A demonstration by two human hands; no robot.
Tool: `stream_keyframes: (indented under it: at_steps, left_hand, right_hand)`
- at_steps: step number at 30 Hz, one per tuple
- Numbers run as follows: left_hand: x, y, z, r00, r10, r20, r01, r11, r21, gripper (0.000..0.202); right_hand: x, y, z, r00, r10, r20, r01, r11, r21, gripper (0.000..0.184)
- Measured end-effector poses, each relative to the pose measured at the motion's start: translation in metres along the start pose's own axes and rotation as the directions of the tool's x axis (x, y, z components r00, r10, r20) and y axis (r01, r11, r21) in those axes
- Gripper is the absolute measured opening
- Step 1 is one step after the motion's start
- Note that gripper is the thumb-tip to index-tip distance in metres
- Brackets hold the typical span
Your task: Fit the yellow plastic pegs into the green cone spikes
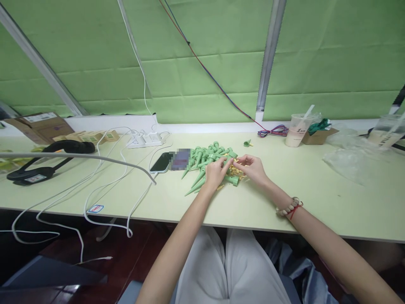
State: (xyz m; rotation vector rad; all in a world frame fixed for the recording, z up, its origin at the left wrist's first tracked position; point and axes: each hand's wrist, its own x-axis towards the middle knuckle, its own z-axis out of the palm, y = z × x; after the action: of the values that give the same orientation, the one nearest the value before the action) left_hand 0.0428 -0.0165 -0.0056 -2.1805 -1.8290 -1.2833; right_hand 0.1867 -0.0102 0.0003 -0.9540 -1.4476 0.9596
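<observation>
A pile of green plastic spikes, long and pointed with wider hollow ends, lies on the table before me. My left hand is over the right part of the pile, its fingers closed around what looks like a green spike's wide end. Close beside it, my right hand has thumb and fingertips pinched together, almost touching the left fingertips. Whatever sits in that pinch is too small to make out. Small yellow pieces are heaped under and between both hands.
A phone and a blurred dark flat item lie left of the pile. Further left are white cables, a power strip and a black headset. One green piece lies behind. Drink cups and plastic bags stand right.
</observation>
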Motion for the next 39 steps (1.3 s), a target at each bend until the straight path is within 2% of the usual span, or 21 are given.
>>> stream_keyframes:
  at_steps: [5,8,10,13,15,17,27,30,33,36,37,39]
  left_hand:
    - [0.000,0.002,-0.001,0.999,-0.027,0.025,0.027,1.000,0.008,0.041]
    - [0.000,0.002,-0.002,1.000,-0.019,0.012,0.019,1.000,-0.007,0.041]
    - [-0.001,0.002,-0.003,1.000,-0.004,-0.010,0.004,1.000,-0.026,0.041]
    - [-0.001,0.003,-0.004,0.999,0.009,-0.044,-0.011,0.999,-0.048,0.041]
    - [-0.001,0.003,-0.005,0.998,0.012,-0.055,-0.014,0.999,-0.048,0.040]
    - [-0.001,0.003,-0.006,0.998,0.011,-0.062,-0.013,0.999,-0.040,0.040]
    - [-0.001,0.002,-0.006,0.999,0.030,-0.041,-0.029,0.999,0.014,0.037]
    - [-0.001,0.002,-0.005,1.000,0.009,-0.018,-0.009,1.000,0.022,0.036]
    - [-0.002,0.001,-0.005,1.000,0.010,0.009,-0.010,1.000,0.028,0.036]
    - [-0.003,0.001,-0.005,0.999,0.023,0.035,-0.025,0.999,0.046,0.037]
    - [-0.003,0.002,-0.005,0.999,0.027,0.039,-0.029,0.998,0.055,0.038]
    - [-0.004,0.003,-0.005,0.999,0.030,0.045,-0.033,0.997,0.069,0.038]
  right_hand:
    - [0.000,0.002,0.001,0.968,-0.246,-0.044,0.237,0.961,-0.141,0.029]
    - [0.000,0.004,0.002,0.961,-0.271,-0.057,0.260,0.953,-0.152,0.029]
    - [-0.001,0.004,0.003,0.977,-0.202,-0.064,0.195,0.976,-0.094,0.029]
    - [-0.003,0.002,0.005,1.000,-0.007,0.001,0.007,1.000,0.019,0.035]
    - [-0.004,0.000,0.006,0.989,0.116,0.091,-0.124,0.989,0.083,0.040]
    - [-0.004,-0.001,0.005,0.972,0.181,0.153,-0.203,0.968,0.145,0.040]
    - [-0.002,0.002,0.012,0.970,0.209,0.127,-0.239,0.923,0.300,0.035]
    - [-0.002,0.005,0.014,0.982,0.159,0.099,-0.180,0.950,0.256,0.033]
    - [-0.001,0.007,0.011,0.999,-0.033,0.016,0.032,0.995,0.091,0.029]
    - [-0.001,0.008,0.006,0.951,-0.306,-0.038,0.297,0.943,-0.151,0.018]
    - [-0.002,0.008,0.006,0.933,-0.356,-0.044,0.341,0.918,-0.203,0.015]
    - [-0.003,0.009,0.008,0.924,-0.377,-0.070,0.352,0.907,-0.231,0.013]
